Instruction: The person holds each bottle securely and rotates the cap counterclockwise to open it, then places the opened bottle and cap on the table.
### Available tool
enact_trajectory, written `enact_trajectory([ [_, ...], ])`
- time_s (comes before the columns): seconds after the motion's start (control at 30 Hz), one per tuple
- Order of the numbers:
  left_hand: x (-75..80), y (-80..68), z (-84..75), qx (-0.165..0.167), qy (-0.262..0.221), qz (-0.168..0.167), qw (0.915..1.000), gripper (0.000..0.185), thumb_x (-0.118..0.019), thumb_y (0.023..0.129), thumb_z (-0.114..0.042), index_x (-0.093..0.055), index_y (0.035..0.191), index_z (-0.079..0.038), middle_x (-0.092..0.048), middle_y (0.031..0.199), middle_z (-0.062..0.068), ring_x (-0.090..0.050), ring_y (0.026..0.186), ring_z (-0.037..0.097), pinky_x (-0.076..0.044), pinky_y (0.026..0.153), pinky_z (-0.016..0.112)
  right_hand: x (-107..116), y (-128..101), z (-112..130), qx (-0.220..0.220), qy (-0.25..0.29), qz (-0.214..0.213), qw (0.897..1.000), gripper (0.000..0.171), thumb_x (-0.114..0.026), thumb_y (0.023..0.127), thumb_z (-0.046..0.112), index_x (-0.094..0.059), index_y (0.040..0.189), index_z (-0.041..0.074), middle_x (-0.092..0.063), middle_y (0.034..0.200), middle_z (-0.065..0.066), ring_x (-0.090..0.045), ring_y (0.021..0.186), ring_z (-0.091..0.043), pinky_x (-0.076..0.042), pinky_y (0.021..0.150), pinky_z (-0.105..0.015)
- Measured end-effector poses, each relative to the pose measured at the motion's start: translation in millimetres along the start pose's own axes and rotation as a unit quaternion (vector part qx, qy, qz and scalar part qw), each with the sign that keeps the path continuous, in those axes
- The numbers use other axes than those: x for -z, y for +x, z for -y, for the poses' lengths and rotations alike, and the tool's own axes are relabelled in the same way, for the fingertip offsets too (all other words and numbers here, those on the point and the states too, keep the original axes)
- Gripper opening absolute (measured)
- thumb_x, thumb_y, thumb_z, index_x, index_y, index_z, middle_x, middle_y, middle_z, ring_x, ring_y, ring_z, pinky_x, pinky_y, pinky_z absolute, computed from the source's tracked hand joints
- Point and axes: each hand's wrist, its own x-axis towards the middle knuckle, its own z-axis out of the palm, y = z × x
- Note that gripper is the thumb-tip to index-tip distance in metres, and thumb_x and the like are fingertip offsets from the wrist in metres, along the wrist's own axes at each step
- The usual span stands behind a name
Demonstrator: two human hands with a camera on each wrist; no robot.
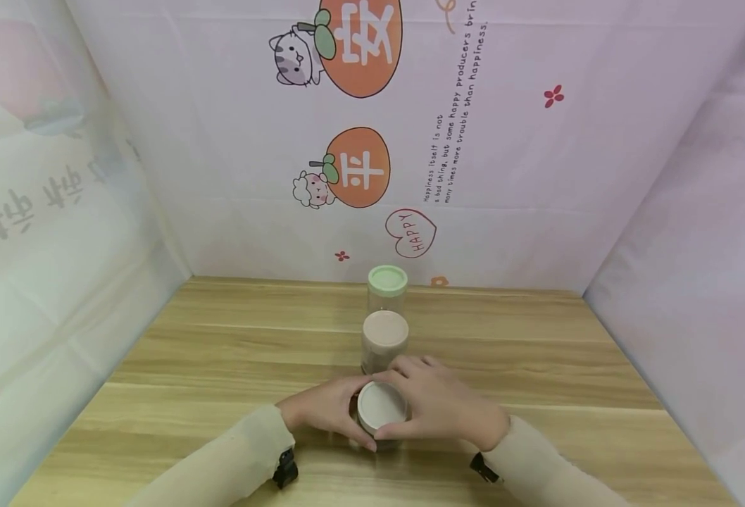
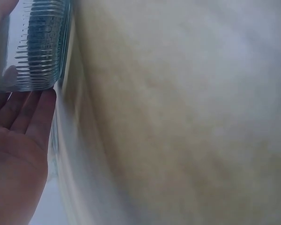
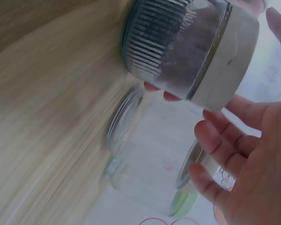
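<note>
A clear glass jar (image 3: pixel 161 44) with a ribbed lower wall and a cream lid (image 1: pixel 382 407) stands on the table in front of the person. From the left, my left hand (image 1: pixel 328 407) holds the jar's side, thumb at the front and fingers behind. In the left wrist view its fingers lie along the glass (image 2: pixel 35 51). My right hand (image 1: pixel 442 401) grips the lid from the right, with thumb at its near edge and index finger at its far edge. The other right fingers (image 3: pixel 220 145) stay loosely bent, off the glass.
Behind the held jar, a beige-lidded jar (image 1: pixel 385 331) stands close to the right fingertips. Farther back is a clear jar with a green lid (image 1: pixel 388 282), near the printed back curtain (image 1: pixel 239 155). Wood-grain table (image 1: pixel 220 352) spreads to both sides, bordered by pale side curtains.
</note>
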Motion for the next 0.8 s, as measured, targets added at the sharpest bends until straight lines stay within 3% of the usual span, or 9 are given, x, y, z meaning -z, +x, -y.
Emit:
enact_trajectory([
  [0.17,-0.3,-1.5,-0.4,0.003,-0.01,0.0,0.9999,0.084,-0.09,0.077,-0.027,-0.042,0.147,-0.025,-0.058,0.132,-0.006,-0.059,0.117,0.011,-0.05,0.098,0.03,-5.7,3.6,4.1,0.0,-0.009,-0.006,1.0,0.081,-0.057,0.082,0.08,-0.062,0.133,0.017,-0.054,0.107,0.007,-0.053,0.096,-0.011,-0.045,0.084,-0.034],
  [0.33,-0.3,-1.4,2.4,-0.006,-0.007,0.002,1.0,0.08,-0.089,0.078,-0.028,-0.044,0.145,-0.026,-0.059,0.13,-0.007,-0.059,0.115,0.011,-0.05,0.098,0.031,-8.9,4.9,4.2,0.005,0.031,-0.008,0.999,0.075,-0.066,0.084,0.07,-0.063,0.13,0.011,-0.052,0.108,0.004,-0.05,0.093,-0.01,-0.049,0.08,-0.028],
  [0.63,0.2,-1.6,0.1,-0.006,-0.005,-0.001,1.0,0.076,-0.09,0.077,-0.028,-0.049,0.142,-0.025,-0.062,0.128,-0.008,-0.061,0.114,0.011,-0.05,0.097,0.03,-8.7,7.0,2.2,0.032,0.055,-0.018,0.998,0.072,-0.073,0.084,0.061,-0.064,0.13,0.007,-0.052,0.11,0.003,-0.05,0.094,-0.01,-0.049,0.081,-0.025],
  [0.8,0.5,-2.5,3.2,0.001,0.005,-0.002,1.0,0.07,-0.091,0.076,-0.028,-0.054,0.135,-0.024,-0.063,0.125,-0.01,-0.061,0.113,0.01,-0.049,0.099,0.03,-10.5,7.1,1.1,0.066,0.048,-0.033,0.996,0.071,-0.08,0.077,0.05,-0.064,0.132,0.008,-0.055,0.115,0.0,-0.051,0.101,-0.011,-0.049,0.085,-0.024],
])
